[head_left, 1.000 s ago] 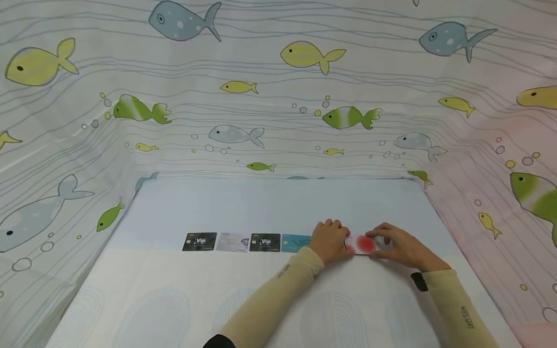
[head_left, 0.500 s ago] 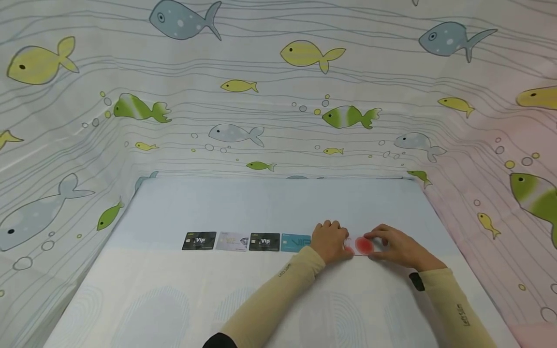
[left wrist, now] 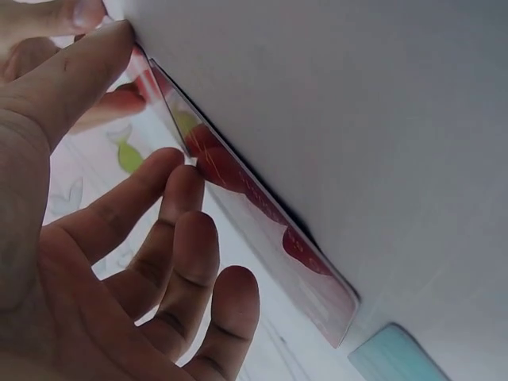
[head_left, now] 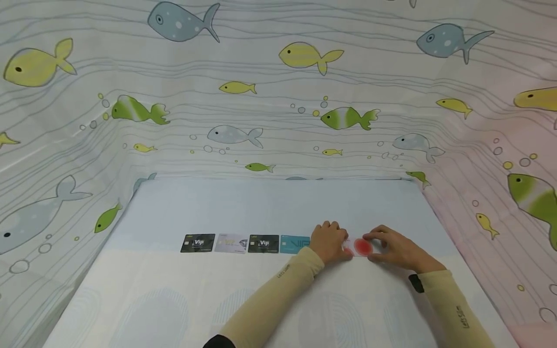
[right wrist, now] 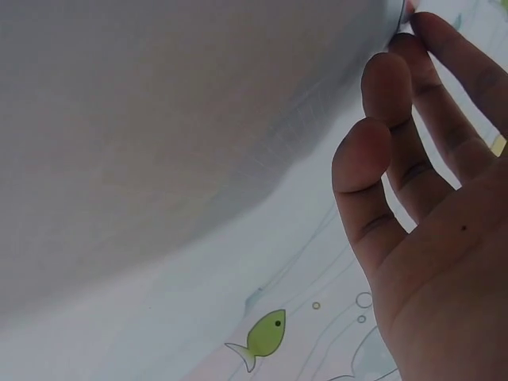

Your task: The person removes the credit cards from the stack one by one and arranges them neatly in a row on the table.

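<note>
My left hand (head_left: 329,243) arches over a pale card with red shapes (left wrist: 230,171), its thumb and index finger at the long edges by the right end. Directly to the right lies a card with a red circle (head_left: 363,247), which my right hand (head_left: 398,248) pinches at its right end between thumb and index finger. In the right wrist view, the other fingers (right wrist: 363,155) are lightly bent, apart from the card. A teal VIP card (head_left: 293,244) lies left of my left hand, its right end partly hidden.
Left of the teal card, two black Vip cards (head_left: 197,243) and a silver card (head_left: 231,243) continue the row on the white table (head_left: 209,208). A fish-patterned curtain (head_left: 270,106) encloses the back and sides.
My right hand has shifted slightly left with the red-circle card, towards my left hand. My left hand and the other cards have hardly moved.
</note>
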`<move>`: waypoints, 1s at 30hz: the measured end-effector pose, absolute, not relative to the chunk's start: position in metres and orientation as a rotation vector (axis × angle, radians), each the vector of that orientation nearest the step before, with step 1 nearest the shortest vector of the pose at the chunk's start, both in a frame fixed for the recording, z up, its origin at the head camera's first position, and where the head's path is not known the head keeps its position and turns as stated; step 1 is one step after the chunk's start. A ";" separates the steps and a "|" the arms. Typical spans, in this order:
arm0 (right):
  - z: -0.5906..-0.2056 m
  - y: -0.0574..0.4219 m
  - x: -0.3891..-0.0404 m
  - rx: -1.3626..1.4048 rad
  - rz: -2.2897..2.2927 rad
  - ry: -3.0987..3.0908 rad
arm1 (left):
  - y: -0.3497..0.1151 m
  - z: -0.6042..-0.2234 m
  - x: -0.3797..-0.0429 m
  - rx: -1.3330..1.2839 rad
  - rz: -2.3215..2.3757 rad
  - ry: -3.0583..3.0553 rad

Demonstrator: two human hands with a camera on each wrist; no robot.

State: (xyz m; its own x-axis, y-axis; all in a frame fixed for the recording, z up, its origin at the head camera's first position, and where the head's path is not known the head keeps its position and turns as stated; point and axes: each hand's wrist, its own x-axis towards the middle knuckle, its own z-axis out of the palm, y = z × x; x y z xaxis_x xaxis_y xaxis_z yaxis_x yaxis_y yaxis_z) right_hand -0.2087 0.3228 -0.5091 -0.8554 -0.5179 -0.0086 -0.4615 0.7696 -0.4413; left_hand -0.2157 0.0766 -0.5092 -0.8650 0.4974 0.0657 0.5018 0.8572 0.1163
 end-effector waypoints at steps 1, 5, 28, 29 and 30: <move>-0.509 0.323 -0.209 -0.786 -0.660 2.832 | 0.077 -0.510 -0.216 -0.805 -0.205 -2.996; -0.508 0.321 -0.208 -0.791 -0.668 2.842 | 0.077 -0.511 -0.216 -0.800 -0.198 -3.001; -0.499 0.260 -0.208 -0.790 -0.725 3.097 | 0.024 -0.500 -0.227 -0.663 -0.149 -2.883; -0.500 0.256 -0.209 -0.794 -0.723 3.103 | 0.020 -0.500 -0.228 -0.651 -0.149 -2.887; -0.501 0.252 -0.210 -0.792 -0.719 3.108 | 0.015 -0.502 -0.230 -0.639 -0.153 -2.884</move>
State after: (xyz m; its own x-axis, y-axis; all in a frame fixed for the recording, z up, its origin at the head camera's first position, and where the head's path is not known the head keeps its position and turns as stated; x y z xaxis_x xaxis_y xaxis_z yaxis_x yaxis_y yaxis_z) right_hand -0.2100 0.2516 -0.5006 -0.8740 -0.4215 0.2418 -0.4849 0.7893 -0.3767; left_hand -0.2300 0.0151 -0.5016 -0.8905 0.4084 0.2004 0.4273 0.9021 0.0608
